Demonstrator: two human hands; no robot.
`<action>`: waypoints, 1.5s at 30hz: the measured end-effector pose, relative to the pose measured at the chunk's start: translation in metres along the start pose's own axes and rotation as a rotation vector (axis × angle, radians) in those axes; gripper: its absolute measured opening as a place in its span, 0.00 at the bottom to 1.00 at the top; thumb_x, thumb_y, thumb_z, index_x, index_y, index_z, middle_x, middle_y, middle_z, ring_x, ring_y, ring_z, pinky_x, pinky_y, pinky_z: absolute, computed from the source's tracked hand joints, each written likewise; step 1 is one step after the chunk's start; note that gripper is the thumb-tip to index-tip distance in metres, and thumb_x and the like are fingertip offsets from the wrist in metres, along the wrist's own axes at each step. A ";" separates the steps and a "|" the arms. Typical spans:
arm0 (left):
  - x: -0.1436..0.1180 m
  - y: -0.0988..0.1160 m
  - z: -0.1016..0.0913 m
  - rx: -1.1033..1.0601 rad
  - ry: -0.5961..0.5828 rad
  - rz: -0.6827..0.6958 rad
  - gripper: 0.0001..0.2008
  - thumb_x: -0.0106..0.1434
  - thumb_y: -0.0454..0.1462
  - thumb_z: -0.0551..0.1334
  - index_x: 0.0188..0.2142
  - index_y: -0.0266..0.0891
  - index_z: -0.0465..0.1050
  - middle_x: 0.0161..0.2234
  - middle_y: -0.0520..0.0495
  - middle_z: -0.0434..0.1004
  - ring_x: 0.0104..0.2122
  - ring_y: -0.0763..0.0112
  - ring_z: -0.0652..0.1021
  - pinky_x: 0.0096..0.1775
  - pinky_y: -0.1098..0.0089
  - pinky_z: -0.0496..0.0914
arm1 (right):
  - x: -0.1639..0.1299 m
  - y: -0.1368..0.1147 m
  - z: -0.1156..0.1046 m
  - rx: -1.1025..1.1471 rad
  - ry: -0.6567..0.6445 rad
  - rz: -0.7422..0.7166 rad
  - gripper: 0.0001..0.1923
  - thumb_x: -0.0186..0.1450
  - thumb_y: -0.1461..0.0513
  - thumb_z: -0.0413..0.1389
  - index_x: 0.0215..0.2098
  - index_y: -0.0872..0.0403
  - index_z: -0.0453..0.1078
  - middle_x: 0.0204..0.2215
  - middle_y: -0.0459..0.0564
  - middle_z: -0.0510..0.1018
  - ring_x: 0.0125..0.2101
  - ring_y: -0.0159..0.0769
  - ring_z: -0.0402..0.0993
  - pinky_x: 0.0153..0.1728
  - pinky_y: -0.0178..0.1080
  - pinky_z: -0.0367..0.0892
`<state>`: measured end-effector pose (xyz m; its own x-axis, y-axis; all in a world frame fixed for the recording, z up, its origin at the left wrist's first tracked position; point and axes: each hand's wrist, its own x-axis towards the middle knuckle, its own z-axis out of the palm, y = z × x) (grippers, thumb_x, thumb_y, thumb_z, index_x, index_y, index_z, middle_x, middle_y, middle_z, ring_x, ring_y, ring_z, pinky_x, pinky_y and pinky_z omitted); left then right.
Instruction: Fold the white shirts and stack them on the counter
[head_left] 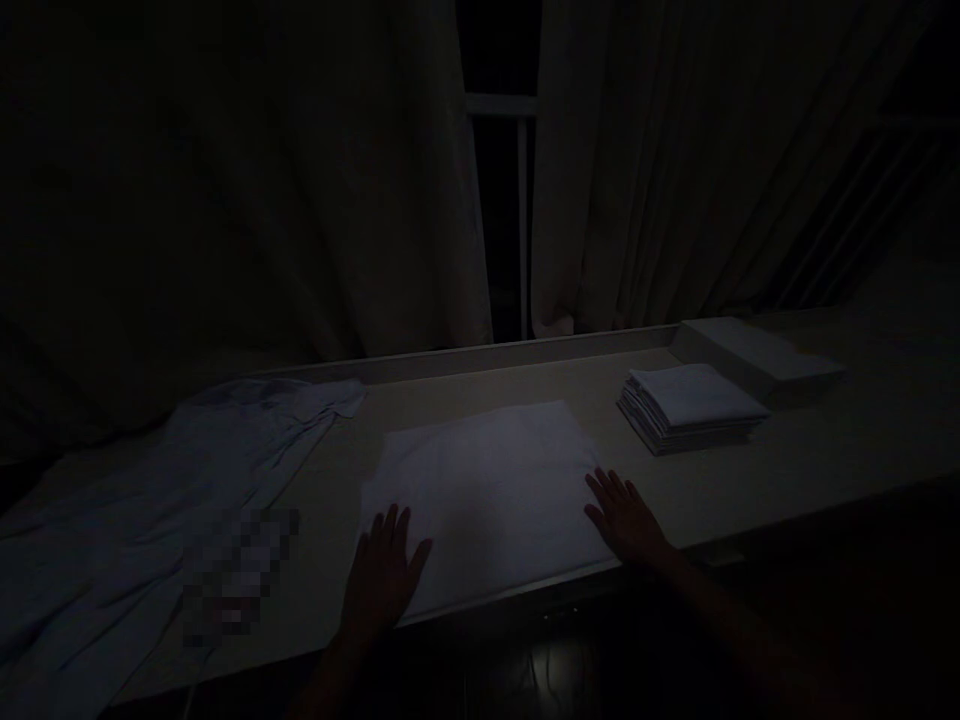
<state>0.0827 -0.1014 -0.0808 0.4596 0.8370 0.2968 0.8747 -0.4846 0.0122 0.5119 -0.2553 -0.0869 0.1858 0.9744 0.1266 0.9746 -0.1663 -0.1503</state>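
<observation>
A white cloth (495, 490) lies spread nearly flat on the pale tabletop (600, 385), reaching its front edge. My left hand (382, 575) rests on the cloth's near left side, fingers stretched out. On the right edge of the cloth lies my right hand (624, 515), its fingers extended and slightly spread. Neither hand holds anything. To the right of the cloth sits a neat stack of folded white cloths (690, 400). The room is very dark, so fine detail of the fabric is lost.
Crumpled pale fabric (187, 460) covers the table's left end. Near it is a pixelated object (240, 570) with a cord. A pale box-like block (757, 355) stands behind the stack. A low ledge (480, 358) and curtains (360, 180) run along the back.
</observation>
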 end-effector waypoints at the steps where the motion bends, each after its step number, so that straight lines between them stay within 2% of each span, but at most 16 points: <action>1: -0.001 0.002 0.001 0.010 0.001 0.006 0.33 0.66 0.51 0.47 0.64 0.34 0.57 0.67 0.35 0.52 0.66 0.49 0.54 0.62 0.48 0.52 | 0.000 0.002 0.001 -0.007 0.000 0.005 0.32 0.71 0.46 0.38 0.69 0.46 0.46 0.69 0.50 0.47 0.68 0.47 0.38 0.63 0.58 0.38; 5: -0.001 0.016 0.005 0.000 0.002 0.007 0.34 0.67 0.52 0.46 0.64 0.32 0.57 0.67 0.33 0.51 0.66 0.47 0.54 0.62 0.47 0.52 | -0.004 0.019 0.007 -0.064 0.026 0.032 0.30 0.71 0.47 0.37 0.69 0.45 0.49 0.68 0.49 0.50 0.67 0.51 0.39 0.62 0.62 0.38; 9: 0.001 0.033 -0.001 -0.066 0.059 0.038 0.30 0.68 0.49 0.46 0.61 0.32 0.62 0.64 0.34 0.57 0.65 0.52 0.57 0.63 0.51 0.54 | -0.007 0.040 0.003 -0.138 0.066 0.025 0.31 0.70 0.49 0.36 0.68 0.48 0.52 0.67 0.53 0.53 0.66 0.56 0.42 0.59 0.67 0.39; 12: -0.013 0.034 -0.009 -0.067 0.118 -0.024 0.27 0.68 0.46 0.46 0.58 0.32 0.67 0.63 0.36 0.60 0.64 0.54 0.60 0.63 0.52 0.53 | -0.001 0.031 -0.010 -0.204 0.103 -0.042 0.29 0.70 0.52 0.38 0.65 0.52 0.58 0.65 0.57 0.56 0.66 0.56 0.44 0.60 0.67 0.36; 13: -0.021 0.032 -0.010 -0.063 0.123 -0.067 0.28 0.68 0.47 0.46 0.58 0.32 0.67 0.64 0.36 0.59 0.64 0.54 0.59 0.63 0.53 0.52 | 0.002 0.019 -0.015 -0.215 0.114 -0.086 0.28 0.70 0.53 0.39 0.64 0.53 0.60 0.65 0.58 0.56 0.66 0.56 0.44 0.61 0.66 0.35; 15: -0.042 0.027 -0.011 -0.061 0.103 -0.155 0.33 0.66 0.51 0.47 0.61 0.29 0.63 0.65 0.34 0.56 0.65 0.52 0.57 0.63 0.52 0.52 | 0.010 -0.021 -0.019 -0.201 0.121 -0.206 0.27 0.71 0.54 0.40 0.63 0.55 0.62 0.66 0.58 0.54 0.67 0.54 0.42 0.62 0.64 0.35; 18: -0.073 0.020 -0.003 -0.060 0.039 -0.239 0.37 0.65 0.53 0.47 0.64 0.29 0.55 0.67 0.34 0.50 0.66 0.49 0.54 0.63 0.48 0.52 | 0.018 -0.112 -0.011 -0.076 0.072 -0.417 0.27 0.71 0.55 0.42 0.66 0.54 0.56 0.67 0.56 0.52 0.67 0.50 0.43 0.63 0.60 0.42; 22: -0.089 0.004 0.011 -0.042 0.068 -0.172 0.33 0.66 0.51 0.47 0.65 0.34 0.56 0.67 0.37 0.51 0.66 0.52 0.55 0.64 0.49 0.50 | 0.028 -0.232 0.015 0.094 -0.043 -0.696 0.29 0.72 0.53 0.42 0.69 0.53 0.47 0.68 0.54 0.48 0.67 0.48 0.42 0.64 0.58 0.44; 25: -0.083 -0.017 0.015 -0.040 0.107 -0.044 0.27 0.68 0.47 0.49 0.60 0.35 0.64 0.63 0.38 0.62 0.63 0.56 0.61 0.64 0.53 0.52 | 0.047 -0.285 0.034 0.138 -0.113 -0.784 0.30 0.73 0.52 0.40 0.69 0.55 0.47 0.68 0.55 0.48 0.67 0.49 0.42 0.63 0.59 0.43; 27: -0.076 -0.030 0.014 -0.039 0.150 0.048 0.23 0.68 0.43 0.49 0.56 0.36 0.68 0.61 0.39 0.65 0.63 0.58 0.62 0.64 0.54 0.52 | 0.068 -0.303 0.041 0.137 -0.158 -0.795 0.30 0.73 0.51 0.39 0.69 0.56 0.47 0.68 0.55 0.48 0.67 0.50 0.42 0.63 0.60 0.42; 29: -0.070 -0.037 0.012 -0.030 0.193 0.107 0.21 0.67 0.40 0.50 0.55 0.36 0.69 0.63 0.40 0.63 0.64 0.60 0.60 0.64 0.55 0.52 | 0.095 -0.312 0.045 0.124 -0.185 -0.770 0.33 0.72 0.49 0.37 0.69 0.58 0.47 0.68 0.57 0.47 0.67 0.50 0.41 0.64 0.59 0.41; 32: -0.066 -0.037 0.010 -0.025 0.227 0.087 0.19 0.65 0.37 0.52 0.54 0.35 0.70 0.64 0.40 0.61 0.65 0.60 0.58 0.65 0.53 0.51 | 0.141 -0.318 0.048 0.096 -0.194 -0.688 0.35 0.72 0.46 0.34 0.69 0.60 0.45 0.68 0.57 0.46 0.67 0.48 0.40 0.64 0.55 0.39; 35: -0.066 -0.033 0.010 -0.036 0.230 0.065 0.17 0.63 0.37 0.54 0.50 0.36 0.72 0.62 0.41 0.63 0.64 0.60 0.59 0.65 0.52 0.52 | 0.191 -0.320 0.052 0.062 -0.205 -0.609 0.35 0.72 0.47 0.32 0.69 0.59 0.45 0.68 0.56 0.46 0.68 0.46 0.38 0.65 0.54 0.37; 39: -0.067 -0.033 0.006 -0.050 0.190 0.064 0.17 0.62 0.36 0.55 0.50 0.38 0.72 0.62 0.41 0.63 0.64 0.59 0.60 0.64 0.50 0.53 | 0.248 -0.326 0.062 0.056 -0.159 -0.521 0.34 0.72 0.48 0.34 0.69 0.59 0.46 0.68 0.57 0.46 0.67 0.46 0.40 0.64 0.53 0.38; 42: -0.067 -0.032 0.001 -0.067 0.140 0.047 0.18 0.62 0.35 0.54 0.51 0.37 0.70 0.64 0.40 0.60 0.65 0.57 0.58 0.63 0.48 0.56 | 0.273 -0.331 0.072 0.071 -0.111 -0.478 0.32 0.73 0.50 0.34 0.69 0.59 0.44 0.69 0.58 0.43 0.67 0.47 0.38 0.63 0.55 0.36; 45: -0.067 -0.031 -0.004 -0.089 0.098 0.033 0.19 0.62 0.35 0.54 0.53 0.38 0.69 0.65 0.40 0.57 0.66 0.58 0.56 0.64 0.49 0.55 | 0.286 -0.335 0.079 0.086 -0.084 -0.453 0.31 0.74 0.52 0.32 0.70 0.61 0.40 0.69 0.61 0.39 0.68 0.47 0.35 0.62 0.57 0.32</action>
<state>0.0240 -0.1431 -0.0970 0.4671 0.7935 0.3901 0.8400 -0.5360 0.0846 0.2282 0.0909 -0.0780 -0.2704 0.9554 0.1185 0.9405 0.2885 -0.1795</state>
